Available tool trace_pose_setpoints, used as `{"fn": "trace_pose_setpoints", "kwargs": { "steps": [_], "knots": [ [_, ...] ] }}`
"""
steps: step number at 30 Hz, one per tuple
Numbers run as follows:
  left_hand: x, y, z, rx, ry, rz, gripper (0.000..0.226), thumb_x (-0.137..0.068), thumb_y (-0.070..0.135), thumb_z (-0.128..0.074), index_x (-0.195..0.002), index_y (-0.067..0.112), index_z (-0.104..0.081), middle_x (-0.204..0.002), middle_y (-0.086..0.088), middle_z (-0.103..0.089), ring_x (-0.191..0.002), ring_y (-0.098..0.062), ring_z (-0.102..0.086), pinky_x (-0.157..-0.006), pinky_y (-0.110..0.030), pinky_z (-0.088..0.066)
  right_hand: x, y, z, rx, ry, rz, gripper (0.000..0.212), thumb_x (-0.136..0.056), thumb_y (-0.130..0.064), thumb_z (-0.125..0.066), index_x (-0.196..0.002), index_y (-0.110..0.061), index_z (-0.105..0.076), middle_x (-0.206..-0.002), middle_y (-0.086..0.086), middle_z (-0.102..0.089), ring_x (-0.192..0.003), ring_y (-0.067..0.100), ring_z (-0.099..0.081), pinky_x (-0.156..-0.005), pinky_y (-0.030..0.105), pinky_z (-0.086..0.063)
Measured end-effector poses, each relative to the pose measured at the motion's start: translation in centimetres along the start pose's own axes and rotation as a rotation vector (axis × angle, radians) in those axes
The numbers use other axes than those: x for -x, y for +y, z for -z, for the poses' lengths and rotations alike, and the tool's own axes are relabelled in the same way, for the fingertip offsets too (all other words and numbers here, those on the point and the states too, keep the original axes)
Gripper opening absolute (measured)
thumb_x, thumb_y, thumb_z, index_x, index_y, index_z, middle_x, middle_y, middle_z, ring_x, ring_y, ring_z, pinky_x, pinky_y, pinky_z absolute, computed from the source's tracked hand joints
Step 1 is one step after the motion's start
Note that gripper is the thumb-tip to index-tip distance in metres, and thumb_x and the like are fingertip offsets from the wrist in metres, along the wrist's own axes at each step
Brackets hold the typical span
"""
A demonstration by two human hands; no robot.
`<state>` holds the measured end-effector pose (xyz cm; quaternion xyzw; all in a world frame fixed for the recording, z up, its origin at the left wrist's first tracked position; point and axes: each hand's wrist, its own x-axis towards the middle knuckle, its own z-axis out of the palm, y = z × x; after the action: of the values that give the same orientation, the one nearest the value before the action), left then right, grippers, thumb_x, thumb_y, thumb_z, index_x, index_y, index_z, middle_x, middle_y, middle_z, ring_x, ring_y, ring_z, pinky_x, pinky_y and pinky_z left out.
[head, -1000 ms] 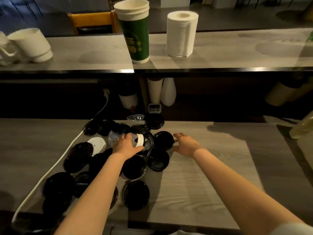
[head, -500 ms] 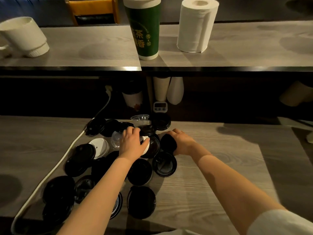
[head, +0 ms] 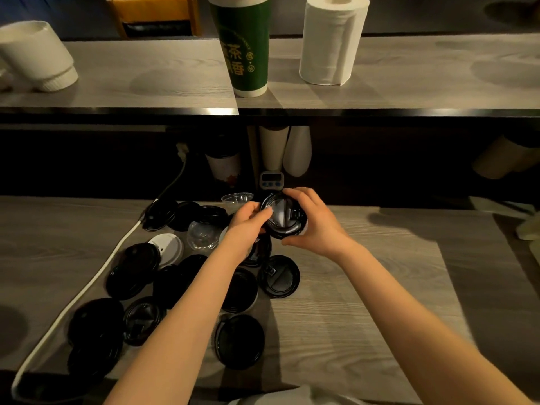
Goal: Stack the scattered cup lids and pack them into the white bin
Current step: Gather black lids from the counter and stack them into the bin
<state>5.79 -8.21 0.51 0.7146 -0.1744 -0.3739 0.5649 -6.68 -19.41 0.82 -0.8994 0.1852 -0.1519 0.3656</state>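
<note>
We hold one black lid [head: 285,217] above the worktop [head: 365,287], our right hand [head: 318,226] curled round its right rim and our left hand [head: 248,222] gripping its left edge. Below lie scattered black lids [head: 239,342], a white lid [head: 168,247] and a clear lid [head: 203,233], near a white cable [head: 87,287].

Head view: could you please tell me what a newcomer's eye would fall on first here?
The left hand and right hand meet at centre, together gripping a black lid above the lower counter. Below and left of them, scattered black lids cover the counter beside a white cable. On the upper shelf behind stand a tall green cup and a paper roll.
</note>
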Motion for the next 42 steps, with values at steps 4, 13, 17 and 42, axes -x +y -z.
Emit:
{"fn": "trace_pose_setpoints", "kwargs": {
  "steps": [4, 13, 17, 42],
  "knots": [
    [0.4, -0.8, 1.8, 0.021, 0.165, 0.008, 0.012, -0.093, 0.017, -0.056, -0.085, 0.026, -0.054, -0.095, -0.003, -0.064, -0.095, -0.023, -0.062, -0.092, -0.043, -0.049, 0.8, 0.6, -1.5, -0.002, 0.014, -0.157, 0.082, -0.078, -0.028, -0.074, -0.146, -0.021, -0.028, -0.145, -0.002, -0.034, -0.129, 0.012, -0.039, -0.103, 0.027, -0.039],
    [2.5, -3.0, 5.5, 0.103, 0.290, 0.025, 0.010, -0.093, 0.015, -0.055, -0.087, 0.023, -0.052, -0.097, -0.005, -0.063, -0.105, -0.028, -0.061, -0.099, -0.048, -0.046, 7.5, 3.0, -8.8, 0.482, -0.504, -0.097, 0.088, -0.085, -0.057, -0.055, -0.152, -0.026, -0.007, -0.160, -0.001, 0.003, -0.147, 0.020, 0.004, -0.119, 0.041, -0.002],
    [3.0, -3.2, 5.6, 0.116, 0.288, 0.017, 0.012, -0.094, 0.013, -0.053, -0.088, 0.023, -0.052, -0.097, -0.002, -0.062, -0.105, -0.025, -0.059, -0.101, -0.046, -0.045, 7.0, 2.9, -8.2, 0.359, -0.328, -0.130, 0.052, -0.088, -0.027, -0.056, -0.138, -0.021, -0.045, -0.147, 0.000, -0.040, -0.135, 0.021, -0.037, -0.109, 0.034, -0.033],
    [6.6, -2.2, 2.8, 0.274, -0.009, 0.020, 0.023, -0.096, 0.019, -0.049, -0.118, 0.023, -0.052, -0.114, -0.002, -0.065, -0.113, -0.020, -0.059, -0.103, -0.045, -0.042, 2.2, -3.0, -3.9, -0.196, -0.079, -0.242, 0.050, -0.093, -0.035, -0.056, -0.139, -0.022, -0.044, -0.104, -0.005, -0.063, -0.096, 0.010, -0.058, -0.086, 0.026, -0.046]
  ]
}}
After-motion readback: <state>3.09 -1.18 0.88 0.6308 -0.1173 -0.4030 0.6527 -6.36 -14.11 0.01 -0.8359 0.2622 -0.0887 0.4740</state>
